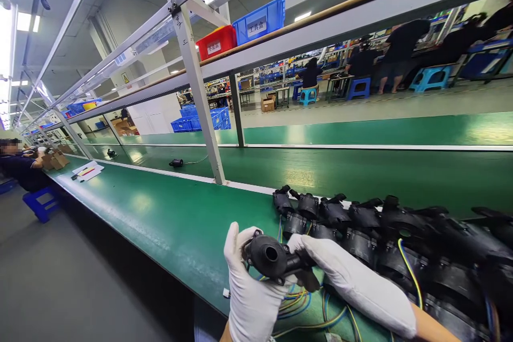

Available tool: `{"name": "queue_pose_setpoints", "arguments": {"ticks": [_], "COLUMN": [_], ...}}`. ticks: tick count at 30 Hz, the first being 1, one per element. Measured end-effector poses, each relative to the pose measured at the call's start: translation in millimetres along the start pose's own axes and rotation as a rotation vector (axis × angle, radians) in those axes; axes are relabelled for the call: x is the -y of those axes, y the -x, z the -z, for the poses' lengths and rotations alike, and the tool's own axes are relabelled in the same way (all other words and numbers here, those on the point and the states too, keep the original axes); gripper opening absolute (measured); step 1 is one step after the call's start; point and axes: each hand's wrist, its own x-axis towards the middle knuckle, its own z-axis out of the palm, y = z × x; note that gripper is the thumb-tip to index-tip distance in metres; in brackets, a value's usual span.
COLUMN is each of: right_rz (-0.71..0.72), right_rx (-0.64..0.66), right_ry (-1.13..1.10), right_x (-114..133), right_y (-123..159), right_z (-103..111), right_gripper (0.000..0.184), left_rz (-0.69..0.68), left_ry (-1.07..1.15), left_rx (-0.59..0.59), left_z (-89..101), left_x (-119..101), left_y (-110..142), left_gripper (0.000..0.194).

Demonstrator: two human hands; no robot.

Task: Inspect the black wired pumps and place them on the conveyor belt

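Observation:
Both my hands wear white gloves and hold one black plastic pump part (269, 259) with a round open port facing me. My left hand (248, 288) wraps around its left side from below. My right hand (348, 280) grips its right end, fingers closed over it. Coloured wires (298, 302) trail from the part down onto the green bench mat (172, 219). Just behind my hands lies a row of several similar black pump parts (360, 224) with yellow and blue leads.
A green conveyor belt (360, 171) runs behind a white rail. One black part (176, 162) lies on it. A metal post (200, 96) stands left of centre; red (216, 41) and blue (259, 21) bins sit on the shelf above. A seated person (20, 168) works at far left; others sit beyond.

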Motion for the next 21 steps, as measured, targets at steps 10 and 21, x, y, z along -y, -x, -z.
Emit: {"name": "queue_pose_setpoints", "arguments": {"ticks": [10, 21], "right_rz": [0.096, 0.051], "right_rx": [-0.057, -0.266], "right_ry": [0.266, -0.614], "right_x": [-17, -15], "right_y": [-3, -15], "right_z": [-3, -1], "right_gripper": [0.022, 0.057], "left_rz": [-0.286, 0.026], "left_ry": [-0.159, -0.290], "left_rx": [-0.010, 0.225], "left_z": [3.7, 74.9], "left_x": [3, 49], "left_y": [3, -30], "left_gripper": [0.106, 0.031]}}
